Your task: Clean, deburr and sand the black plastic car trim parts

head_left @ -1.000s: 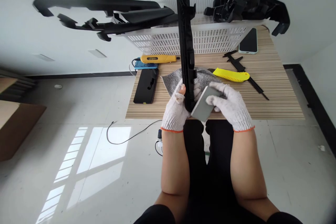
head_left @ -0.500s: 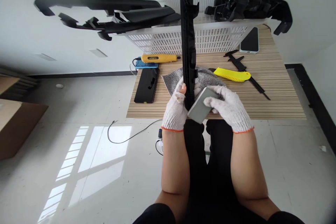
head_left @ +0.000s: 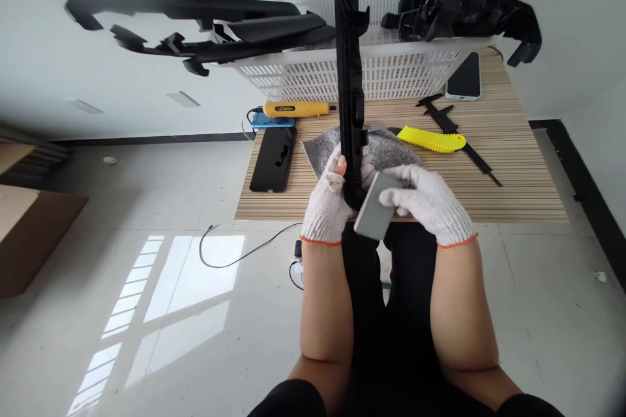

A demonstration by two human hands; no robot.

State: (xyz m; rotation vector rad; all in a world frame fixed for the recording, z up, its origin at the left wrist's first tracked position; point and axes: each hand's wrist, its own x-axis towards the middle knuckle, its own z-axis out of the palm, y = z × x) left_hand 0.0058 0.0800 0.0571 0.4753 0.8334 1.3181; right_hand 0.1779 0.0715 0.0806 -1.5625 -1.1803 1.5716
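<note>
My left hand (head_left: 328, 199), in a white knitted glove with the thumb tip bare, grips the near end of a long black plastic trim part (head_left: 350, 78). The part points away from me, past the top edge of the view. In my right hand (head_left: 426, 201), also gloved, is a grey sanding block (head_left: 375, 207), pinched between thumb and fingers. The block is tilted, close beside the trim's near end; whether they touch I cannot tell. Under the hands lies a grey cloth (head_left: 391, 151), partly covered.
A white plastic basket (head_left: 293, 81) at the back holds more black trim parts (head_left: 254, 29), jutting out both sides. On the table (head_left: 518, 189) lie a yellow-handled knife (head_left: 433, 139), black calipers (head_left: 443, 118), a yellow power tool (head_left: 297, 109) and two phones (head_left: 274, 159).
The grey block has shifted slightly right and towards me, and turned more upright, with my right hand. My left hand and the black trim part have hardly moved.
</note>
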